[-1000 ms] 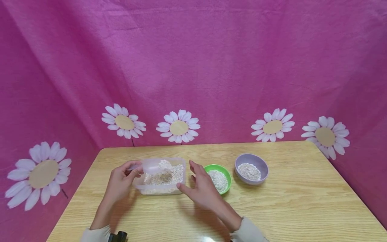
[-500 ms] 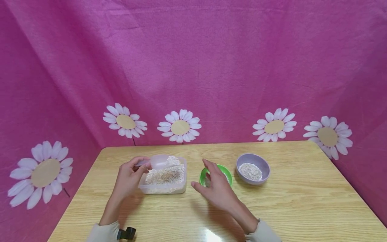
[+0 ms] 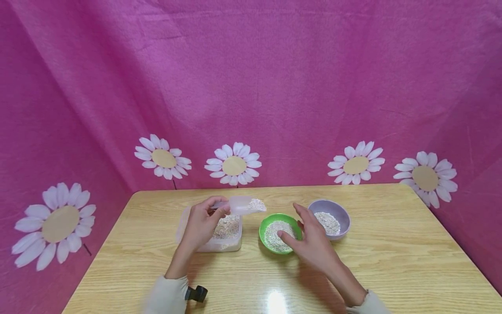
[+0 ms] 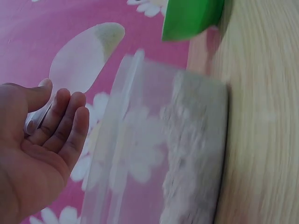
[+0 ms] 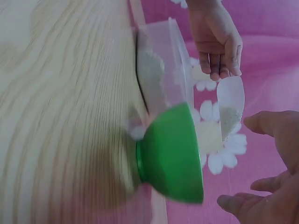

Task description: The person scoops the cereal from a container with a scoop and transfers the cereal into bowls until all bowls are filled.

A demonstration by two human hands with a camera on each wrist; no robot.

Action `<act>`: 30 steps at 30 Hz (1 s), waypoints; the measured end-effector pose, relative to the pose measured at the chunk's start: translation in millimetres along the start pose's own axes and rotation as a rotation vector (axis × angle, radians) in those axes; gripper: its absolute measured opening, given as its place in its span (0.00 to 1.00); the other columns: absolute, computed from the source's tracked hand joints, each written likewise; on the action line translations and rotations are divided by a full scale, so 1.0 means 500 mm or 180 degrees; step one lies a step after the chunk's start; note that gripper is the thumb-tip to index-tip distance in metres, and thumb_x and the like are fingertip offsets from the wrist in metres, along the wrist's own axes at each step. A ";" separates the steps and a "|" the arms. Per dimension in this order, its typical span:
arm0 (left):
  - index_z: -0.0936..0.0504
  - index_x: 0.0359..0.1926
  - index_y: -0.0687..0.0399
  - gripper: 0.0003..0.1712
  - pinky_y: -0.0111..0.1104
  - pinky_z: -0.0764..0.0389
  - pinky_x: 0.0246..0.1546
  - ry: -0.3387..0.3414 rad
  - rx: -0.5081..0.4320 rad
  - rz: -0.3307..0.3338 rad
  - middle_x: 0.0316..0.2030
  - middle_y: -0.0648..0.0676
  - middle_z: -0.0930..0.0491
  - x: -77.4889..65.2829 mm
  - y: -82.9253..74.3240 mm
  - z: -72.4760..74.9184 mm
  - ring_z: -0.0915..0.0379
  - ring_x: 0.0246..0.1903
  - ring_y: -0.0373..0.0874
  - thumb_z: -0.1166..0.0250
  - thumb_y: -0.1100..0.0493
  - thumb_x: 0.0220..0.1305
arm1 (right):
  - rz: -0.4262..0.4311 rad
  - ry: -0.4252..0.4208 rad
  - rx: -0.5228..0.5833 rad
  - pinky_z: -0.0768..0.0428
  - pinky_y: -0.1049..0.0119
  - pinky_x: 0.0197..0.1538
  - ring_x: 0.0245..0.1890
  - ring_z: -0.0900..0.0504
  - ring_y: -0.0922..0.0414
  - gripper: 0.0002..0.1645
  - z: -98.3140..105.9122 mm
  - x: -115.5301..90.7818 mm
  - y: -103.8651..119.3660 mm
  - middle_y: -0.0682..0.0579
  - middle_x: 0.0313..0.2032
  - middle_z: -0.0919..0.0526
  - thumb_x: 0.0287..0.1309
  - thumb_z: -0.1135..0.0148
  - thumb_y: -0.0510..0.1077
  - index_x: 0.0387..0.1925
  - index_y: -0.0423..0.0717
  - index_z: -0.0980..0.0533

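In the head view my left hand (image 3: 204, 220) pinches the handle of a translucent scoop (image 3: 240, 204) with white flakes, apparently oats, at its tip. The scoop hangs in the air over the right side of a clear plastic container (image 3: 221, 247), which holds more of the flakes. My right hand (image 3: 313, 242), fingers spread and holding nothing, is above the right rim of the green bowl (image 3: 263, 240). Flakes (image 3: 276, 235) lie in that bowl. The left wrist view shows the scoop (image 4: 74, 65) between thumb and fingers, above the container's rim.
A purple bowl (image 3: 342, 218), also with flakes in it, stands right of the green one, partly behind my right hand. All stand on a wooden table (image 3: 412, 253). A pink curtain (image 3: 274, 87) with daisies hangs behind the table.
My left hand has lifted the loaded scoop out of the container and carried it right, towards the green bowl. My right hand has moved right, from beside the container to the green bowl's far side.
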State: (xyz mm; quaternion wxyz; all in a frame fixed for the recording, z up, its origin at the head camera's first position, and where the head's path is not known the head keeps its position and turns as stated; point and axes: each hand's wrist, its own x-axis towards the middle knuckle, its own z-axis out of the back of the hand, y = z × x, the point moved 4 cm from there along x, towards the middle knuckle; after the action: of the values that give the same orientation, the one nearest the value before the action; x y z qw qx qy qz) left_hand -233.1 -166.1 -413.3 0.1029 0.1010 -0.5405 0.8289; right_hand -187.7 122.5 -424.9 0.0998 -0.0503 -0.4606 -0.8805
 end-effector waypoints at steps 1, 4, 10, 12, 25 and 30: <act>0.11 0.48 0.58 0.07 0.26 0.19 0.36 0.0014 -0.0027 -0.0018 0.36 0.58 0.10 0.003 -0.002 -0.012 0.13 0.38 0.54 0.30 0.61 0.74 | 0.0018 -0.0040 -0.0050 0.21 0.45 0.71 0.70 0.24 0.36 0.53 0.008 -0.002 -0.005 0.36 0.74 0.29 0.66 0.23 0.50 0.81 0.37 0.41; 0.11 0.47 0.57 0.06 0.25 0.19 0.38 0.0083 -0.0108 -0.0084 0.36 0.57 0.09 0.008 -0.010 -0.048 0.12 0.38 0.51 0.31 0.61 0.75 | 0.0076 -0.0189 -0.0271 0.21 0.40 0.70 0.67 0.21 0.35 0.52 0.033 -0.007 -0.019 0.35 0.71 0.26 0.65 0.23 0.50 0.80 0.36 0.39; 0.11 0.47 0.57 0.06 0.27 0.17 0.43 0.0252 -0.0171 -0.0233 0.35 0.55 0.10 0.020 -0.032 -0.115 0.13 0.39 0.48 0.31 0.61 0.75 | 0.0038 -0.0332 -0.0440 0.25 0.32 0.70 0.68 0.22 0.30 0.50 0.076 -0.018 -0.046 0.28 0.72 0.27 0.65 0.23 0.50 0.78 0.34 0.37; 0.11 0.48 0.56 0.06 0.28 0.16 0.44 0.0314 -0.0159 -0.0254 0.35 0.55 0.10 0.026 -0.040 -0.135 0.13 0.40 0.49 0.31 0.60 0.75 | 0.0026 -0.0369 -0.0475 0.25 0.31 0.69 0.67 0.21 0.29 0.50 0.088 -0.021 -0.055 0.26 0.71 0.27 0.65 0.23 0.50 0.78 0.33 0.36; 0.12 0.52 0.58 0.09 0.26 0.17 0.38 0.0707 0.0033 -0.0453 0.42 0.56 0.08 0.056 -0.090 -0.239 0.10 0.40 0.45 0.31 0.59 0.76 | 0.0143 -0.0713 -0.0765 0.29 0.26 0.68 0.68 0.27 0.25 0.51 0.149 -0.040 -0.115 0.26 0.71 0.30 0.59 0.21 0.46 0.74 0.27 0.35; 0.12 0.53 0.59 0.11 0.28 0.14 0.43 0.0821 0.0151 -0.0601 0.44 0.56 0.08 0.062 -0.106 -0.264 0.10 0.41 0.42 0.32 0.58 0.77 | 0.0049 -0.0679 -0.0800 0.32 0.25 0.70 0.70 0.30 0.24 0.52 0.157 -0.046 -0.136 0.24 0.72 0.33 0.60 0.21 0.47 0.74 0.23 0.36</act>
State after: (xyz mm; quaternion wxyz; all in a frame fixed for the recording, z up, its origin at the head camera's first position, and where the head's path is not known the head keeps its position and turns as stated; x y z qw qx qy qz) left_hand -255.5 -22.3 -410.2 0.2465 0.0465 -0.4912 0.8342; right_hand -180.8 227.7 -438.5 0.0500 -0.1591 -0.3545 -0.9201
